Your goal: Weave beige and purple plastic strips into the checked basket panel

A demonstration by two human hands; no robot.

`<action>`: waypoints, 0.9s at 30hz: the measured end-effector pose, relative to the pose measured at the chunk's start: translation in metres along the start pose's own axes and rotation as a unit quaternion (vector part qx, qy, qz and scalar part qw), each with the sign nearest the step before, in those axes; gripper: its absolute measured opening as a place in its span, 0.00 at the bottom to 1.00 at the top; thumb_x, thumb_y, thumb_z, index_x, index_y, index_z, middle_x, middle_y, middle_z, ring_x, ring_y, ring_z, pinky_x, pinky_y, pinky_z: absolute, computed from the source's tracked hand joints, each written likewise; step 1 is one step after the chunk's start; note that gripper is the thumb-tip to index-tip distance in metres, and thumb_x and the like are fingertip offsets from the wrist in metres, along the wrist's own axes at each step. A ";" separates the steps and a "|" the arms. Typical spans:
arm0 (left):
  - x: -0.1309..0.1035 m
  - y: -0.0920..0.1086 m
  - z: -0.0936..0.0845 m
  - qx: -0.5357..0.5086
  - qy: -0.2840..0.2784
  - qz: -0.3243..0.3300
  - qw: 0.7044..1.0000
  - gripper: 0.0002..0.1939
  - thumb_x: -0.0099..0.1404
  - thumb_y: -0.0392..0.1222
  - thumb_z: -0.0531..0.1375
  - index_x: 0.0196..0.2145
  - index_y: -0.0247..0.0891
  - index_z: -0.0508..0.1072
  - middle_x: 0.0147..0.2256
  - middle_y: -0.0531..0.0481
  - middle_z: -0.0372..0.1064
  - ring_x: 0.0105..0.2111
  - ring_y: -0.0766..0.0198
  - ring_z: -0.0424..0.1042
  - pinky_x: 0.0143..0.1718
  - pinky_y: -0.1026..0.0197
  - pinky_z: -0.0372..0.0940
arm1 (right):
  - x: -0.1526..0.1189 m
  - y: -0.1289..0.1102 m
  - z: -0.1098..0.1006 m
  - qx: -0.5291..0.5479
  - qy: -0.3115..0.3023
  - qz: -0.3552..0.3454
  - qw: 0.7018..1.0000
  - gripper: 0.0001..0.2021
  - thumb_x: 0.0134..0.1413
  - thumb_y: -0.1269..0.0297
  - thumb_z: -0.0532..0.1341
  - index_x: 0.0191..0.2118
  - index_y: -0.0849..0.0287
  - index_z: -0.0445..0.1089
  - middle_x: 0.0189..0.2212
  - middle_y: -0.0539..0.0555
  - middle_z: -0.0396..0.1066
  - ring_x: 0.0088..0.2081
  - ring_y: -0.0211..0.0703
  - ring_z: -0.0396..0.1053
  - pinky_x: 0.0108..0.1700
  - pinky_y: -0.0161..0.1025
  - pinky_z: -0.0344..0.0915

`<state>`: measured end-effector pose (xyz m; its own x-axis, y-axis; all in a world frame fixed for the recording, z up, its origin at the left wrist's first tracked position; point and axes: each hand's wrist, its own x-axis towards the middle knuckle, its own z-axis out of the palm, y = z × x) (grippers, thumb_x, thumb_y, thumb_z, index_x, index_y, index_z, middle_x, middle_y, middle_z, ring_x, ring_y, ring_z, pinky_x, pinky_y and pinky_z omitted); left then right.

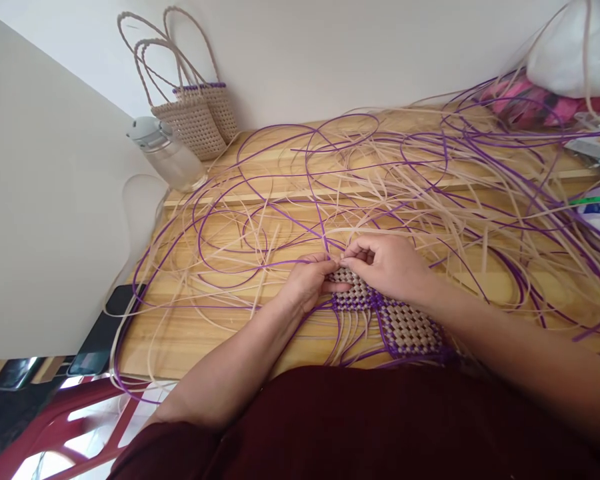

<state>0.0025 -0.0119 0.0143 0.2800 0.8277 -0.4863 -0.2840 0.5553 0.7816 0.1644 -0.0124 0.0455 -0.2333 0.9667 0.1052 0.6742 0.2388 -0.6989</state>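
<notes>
A partly woven piece of beige and purple plastic strips (411,325) lies in front of me, with a second woven square joined at its upper left. My left hand (307,283) grips the upper left edge of that square, its fingers partly beneath or against the weave. Close beside it, my right hand (389,265) is pinched at the square's top edge, thumb against forefinger. A thin strip appears to be between those fingertips, though they largely cover it. Loose purple strips run out from near both hands, and short beige ends hang below the square.
Long beige and purple strips sprawl over the wooden table (220,333). Two woven handbags (190,123) lean on the wall behind a clear bottle (167,153). A dark phone (105,327) lies at the left edge. Plastic-wrapped items (520,100) sit at the far right.
</notes>
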 end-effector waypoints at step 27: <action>0.003 -0.008 -0.002 0.066 -0.015 0.046 0.997 0.13 0.53 0.41 0.71 0.30 0.30 0.74 0.28 0.49 0.73 0.26 0.70 0.72 0.29 0.67 0.72 | -0.039 0.021 0.019 0.013 0.104 -0.093 0.990 0.07 0.59 0.61 0.61 0.37 0.57 0.75 0.31 0.52 0.73 0.31 0.38 0.67 0.36 0.37 0.63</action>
<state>0.0035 -0.0137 0.0060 0.2862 0.8704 -0.4007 -0.1864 0.4608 0.8677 0.1739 -0.0467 0.0134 -0.1995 0.9052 0.3753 0.6145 0.4139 -0.6716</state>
